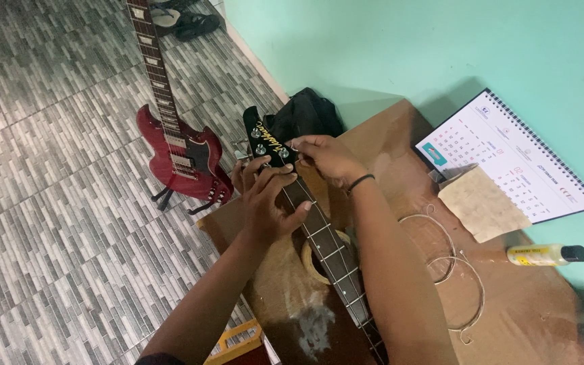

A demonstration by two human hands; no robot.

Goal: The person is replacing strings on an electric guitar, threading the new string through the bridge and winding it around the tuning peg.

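Head view: both hands worked at the black headstock (268,143) of a guitar lying on the worktop (386,142).
Left hand (268,203): wrapped around the neck (319,233) just below the headstock, thumb across the fretboard, fingers closed on it.
Right hand (326,157): fingertips pinched narrow at the headstock's right edge, beside a tuning post; whether a string end sat between them could not be told.
Guitar position: neck ran diagonally over the worktop, headstock projecting past the far edge, towards the floor.
Handling, neck: judged stiff and fairly heavy; best gripped around the neck near the nut, as held.
Handling, tuning posts: judged small and smooth; fingertip grip only.
Adjacent items: coiled guitar strings (451,270) on the worktop, right of the neck; judged springy, thin and liable to kink.
Further out: yellow bottle (545,255) lying on its side, desk calendar (508,159) against the wall.
Floor: red electric guitar (180,152) on a stand.
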